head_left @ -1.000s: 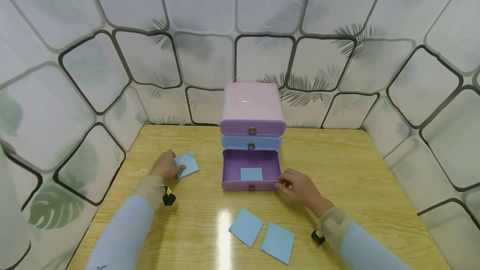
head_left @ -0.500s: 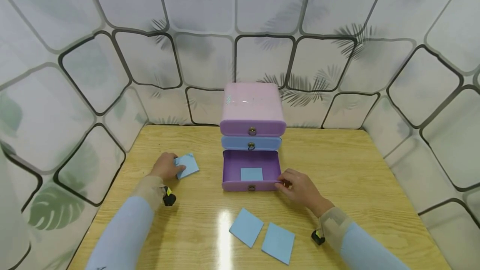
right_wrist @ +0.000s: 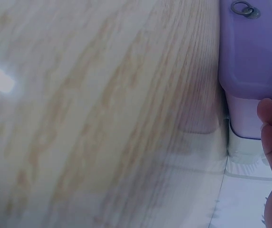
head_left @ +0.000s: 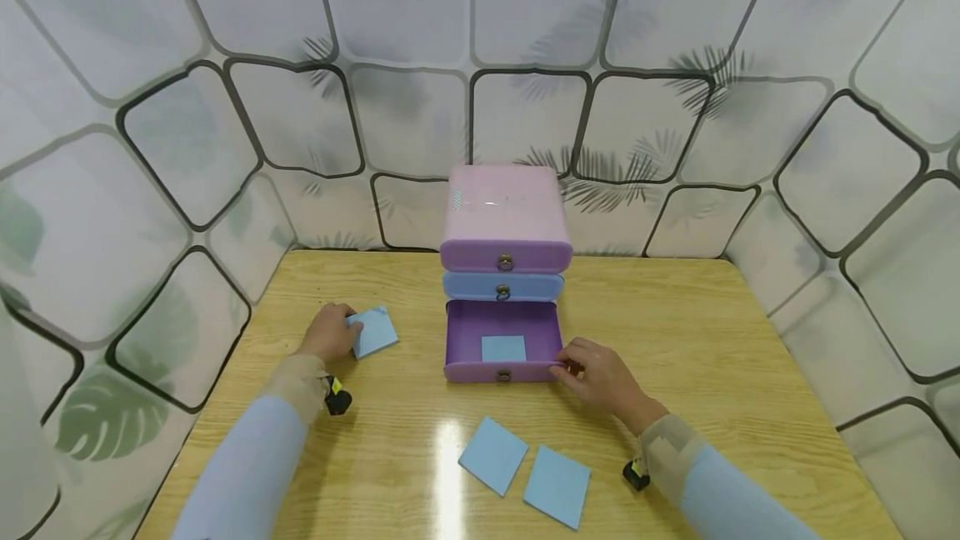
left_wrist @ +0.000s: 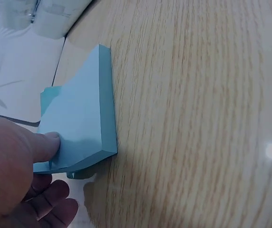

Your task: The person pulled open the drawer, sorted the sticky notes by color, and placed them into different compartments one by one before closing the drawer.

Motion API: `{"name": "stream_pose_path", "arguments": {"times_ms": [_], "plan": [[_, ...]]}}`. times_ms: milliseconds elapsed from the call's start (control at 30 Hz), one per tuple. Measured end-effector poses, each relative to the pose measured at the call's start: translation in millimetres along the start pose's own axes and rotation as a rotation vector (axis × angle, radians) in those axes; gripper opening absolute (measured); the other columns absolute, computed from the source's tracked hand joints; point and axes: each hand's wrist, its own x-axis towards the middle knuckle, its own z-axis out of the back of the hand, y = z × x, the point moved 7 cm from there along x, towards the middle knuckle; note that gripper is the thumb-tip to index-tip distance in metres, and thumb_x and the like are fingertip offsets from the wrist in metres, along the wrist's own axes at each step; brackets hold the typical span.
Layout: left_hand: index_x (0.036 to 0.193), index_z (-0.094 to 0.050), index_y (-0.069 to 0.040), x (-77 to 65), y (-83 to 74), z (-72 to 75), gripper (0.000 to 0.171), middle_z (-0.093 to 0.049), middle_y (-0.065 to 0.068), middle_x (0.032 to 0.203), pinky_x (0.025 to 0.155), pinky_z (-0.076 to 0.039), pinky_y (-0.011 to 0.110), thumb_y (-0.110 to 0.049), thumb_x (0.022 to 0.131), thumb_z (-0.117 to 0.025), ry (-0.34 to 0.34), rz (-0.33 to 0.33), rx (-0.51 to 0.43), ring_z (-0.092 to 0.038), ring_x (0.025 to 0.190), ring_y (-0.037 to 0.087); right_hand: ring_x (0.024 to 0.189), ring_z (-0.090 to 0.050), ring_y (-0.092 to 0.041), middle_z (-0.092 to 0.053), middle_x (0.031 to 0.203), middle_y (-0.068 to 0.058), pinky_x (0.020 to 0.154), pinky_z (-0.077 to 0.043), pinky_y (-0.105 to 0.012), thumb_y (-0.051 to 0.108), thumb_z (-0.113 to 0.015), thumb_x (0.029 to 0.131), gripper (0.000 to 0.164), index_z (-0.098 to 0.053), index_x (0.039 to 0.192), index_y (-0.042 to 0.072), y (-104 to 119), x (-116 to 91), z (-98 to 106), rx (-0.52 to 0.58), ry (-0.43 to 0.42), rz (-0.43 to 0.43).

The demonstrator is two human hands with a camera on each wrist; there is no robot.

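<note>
My left hand (head_left: 328, 333) pinches the left edge of a light blue pad of sticky notes (head_left: 377, 332). In the left wrist view the thumb lies on top of the pad (left_wrist: 81, 109) and the other fingers curl below its edge. A small drawer cabinet (head_left: 506, 207), pink on top, stands at the back. Its bottom purple drawer (head_left: 472, 372) is pulled out, with a light blue square (head_left: 503, 348) lying inside. At that drawer's front right corner, my right hand (head_left: 600, 372) grips the edge between thumb and fingers.
Two more light blue squares, a left one (head_left: 492, 456) and a right one (head_left: 557, 487), lie on the wooden table (head_left: 660, 323) in front of the cabinet. A blue middle drawer (head_left: 472, 286) sits above the purple one. Patterned curtains (head_left: 405, 123) enclose the table.
My left thumb has slid slightly left, toward the pad's edge. The right hand, the drawer and the loose squares stay where they were.
</note>
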Motion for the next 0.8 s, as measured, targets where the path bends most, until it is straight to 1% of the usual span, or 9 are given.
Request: {"name": "stream_pose_path", "arguments": {"times_ms": [167,367,500,600,700,733,800], "plan": [[0.12,-0.056,0.009,1.2,2.5,0.6,0.033,-0.052,0.027,0.112,0.084,-0.046,0.051,-0.016,0.098,-0.054,-0.03,-0.011,-0.031,-0.054,0.101,0.039,0.062,-0.054,-0.008,-0.058,0.077,0.007,0.054,-0.044,-0.015,0.017,-0.077,0.082,0.011,-0.067,0.085,0.015,0.8,0.0,-0.2,0.0,-0.016,0.015],[0.118,-0.056,0.008,-0.9,-3.3,8.6,0.031,-0.05,0.027,0.112,0.082,-0.046,0.05,-0.016,0.098,-0.053,-0.084,-0.035,-0.08,-0.054,0.099,0.039,0.063,-0.053,-0.006,-0.058,0.078,0.008,0.054,-0.044,-0.015,0.017,-0.077,0.082,0.011,-0.067,0.086,0.015,-0.5,-0.5,-0.8,-0.003,-0.021,0.019],[0.116,-0.057,0.005,-1.5,-5.1,11.8,0.028,-0.052,0.025,0.109,0.074,-0.047,0.046,-0.017,0.099,-0.052,-0.093,-0.04,-0.133,-0.055,0.09,0.034,0.063,-0.053,-0.006,-0.058,0.078,0.008,0.054,-0.044,-0.015,0.017,-0.077,0.082,0.011,-0.067,0.086,0.015,-1.0,-0.7,-1.5,-0.004,-0.022,0.024],[0.114,-0.058,0.004,-0.4,-5.3,11.7,0.026,-0.057,0.021,0.103,0.066,-0.046,0.039,-0.016,0.099,-0.052,-0.095,-0.049,-0.175,-0.054,0.078,0.028,0.063,-0.053,-0.006,-0.057,0.078,0.008,0.054,-0.044,-0.015,0.018,-0.077,0.082,0.011,-0.067,0.086,0.015,-1.7,-1.5,-2.5,-0.01,-0.02,0.023],[0.112,-0.058,0.004,0.3,-6.5,11.7,0.024,-0.06,0.018,0.095,0.059,-0.043,0.035,-0.014,0.098,-0.053,-0.11,-0.072,-0.205,-0.05,0.067,0.023,0.063,-0.053,-0.006,-0.057,0.078,0.009,0.054,-0.044,-0.015,0.019,-0.077,0.083,0.011,-0.067,0.086,0.016,-2.7,-2.2,-3.3,-0.009,-0.014,0.014],[0.111,-0.059,0.003,0.3,-7.1,11.7,0.023,-0.06,0.017,0.093,0.057,-0.043,0.034,-0.014,0.098,-0.054,-0.118,-0.076,-0.211,-0.049,0.064,0.022,0.063,-0.053,-0.006,-0.057,0.078,0.009,0.054,-0.044,-0.015,0.019,-0.077,0.083,0.011,-0.067,0.086,0.016,-3.2,-2.5,-3.4,-0.004,-0.014,0.01],[0.11,-0.059,0.002,-1.0,-9.2,12.4,0.021,-0.06,0.017,0.095,0.058,-0.042,0.033,-0.014,0.097,-0.055,-0.13,-0.082,-0.22,-0.05,0.065,0.021,0.063,-0.054,-0.006,-0.057,0.078,0.009,0.054,-0.044,-0.015,0.019,-0.076,0.083,0.01,-0.067,0.086,0.017,-4.2,-2.8,-3.3,0.003,-0.015,0.003]]}}
